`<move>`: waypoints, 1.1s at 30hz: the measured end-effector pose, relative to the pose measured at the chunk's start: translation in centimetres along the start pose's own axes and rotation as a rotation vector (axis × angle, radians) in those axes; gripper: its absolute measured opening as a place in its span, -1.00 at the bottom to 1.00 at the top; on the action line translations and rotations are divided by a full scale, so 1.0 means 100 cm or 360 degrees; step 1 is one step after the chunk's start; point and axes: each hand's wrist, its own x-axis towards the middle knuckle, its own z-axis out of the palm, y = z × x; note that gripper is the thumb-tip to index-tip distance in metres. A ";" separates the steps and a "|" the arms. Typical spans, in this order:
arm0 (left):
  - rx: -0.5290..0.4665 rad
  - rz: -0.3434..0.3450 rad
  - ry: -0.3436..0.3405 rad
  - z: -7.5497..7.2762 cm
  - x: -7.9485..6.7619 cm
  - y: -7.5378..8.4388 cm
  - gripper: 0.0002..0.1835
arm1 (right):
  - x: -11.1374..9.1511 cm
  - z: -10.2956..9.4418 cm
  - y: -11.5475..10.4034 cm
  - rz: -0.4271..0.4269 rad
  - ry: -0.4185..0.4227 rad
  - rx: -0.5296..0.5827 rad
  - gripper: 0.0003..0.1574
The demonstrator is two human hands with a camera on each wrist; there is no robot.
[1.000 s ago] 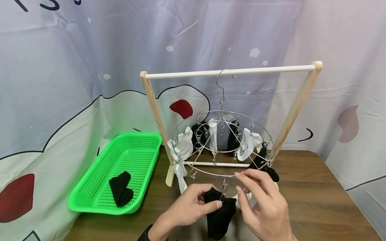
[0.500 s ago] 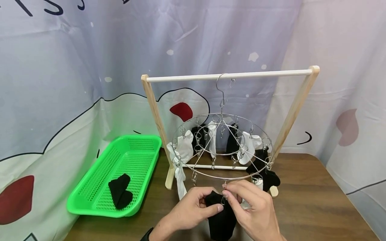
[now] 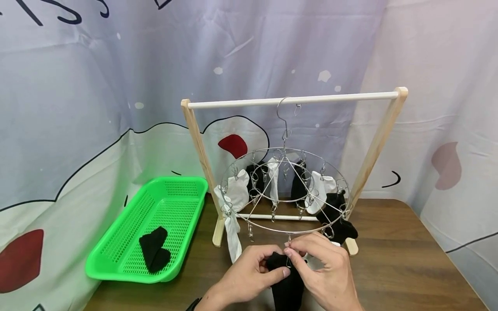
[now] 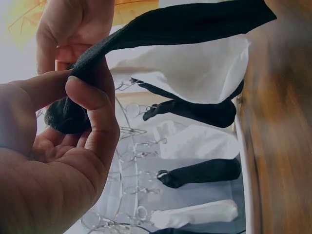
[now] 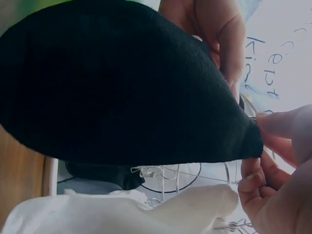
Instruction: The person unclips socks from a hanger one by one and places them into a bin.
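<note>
A black sock (image 3: 288,290) hangs at the near side of a round wire sock hanger (image 3: 268,229). My left hand (image 3: 250,273) pinches the sock's upper edge between thumb and fingers; the left wrist view shows the sock (image 4: 195,25) bunched there. Over the sock's top sits a small wire clip (image 3: 288,261). My right hand (image 3: 324,268) pinches that clip with thumb and fingertips, just below the hanger's rim. In the right wrist view, the broad part of the sock (image 5: 112,87) covers much of the scene, with the right hand (image 5: 282,180) at its narrow end.
The hanger hooks onto a white bar (image 3: 249,103) on a wooden stand (image 3: 375,151). White socks (image 3: 237,190) and black socks (image 3: 298,183) hang around the ring; bare clips (image 3: 250,231) hang too. Left stands a green basket (image 3: 97,259) holding black fabric (image 3: 154,249).
My right hand has come in leftward from beside the sock and now pinches the clip above it. The left hand keeps its hold on the sock. The head view has shifted slightly.
</note>
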 end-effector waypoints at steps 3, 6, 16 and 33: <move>-0.0007 -0.0033 -0.0017 0.000 -0.001 -0.001 -0.93 | 0.000 0.002 -0.001 -0.0005 0.0032 0.0055 -0.66; 0.0018 -0.0066 -0.0044 0.002 -0.004 -0.015 -0.94 | 0.000 0.003 -0.002 -0.0011 0.0064 0.0070 -0.67; 0.0164 -0.0328 -0.0089 -0.032 -0.027 -0.007 -0.95 | 0.001 0.006 -0.001 -0.0057 0.0117 0.0123 -0.65; 0.0764 -0.1074 0.0891 -0.241 -0.129 -0.054 -0.41 | -0.005 0.008 0.010 -0.0099 0.0062 0.0051 -0.64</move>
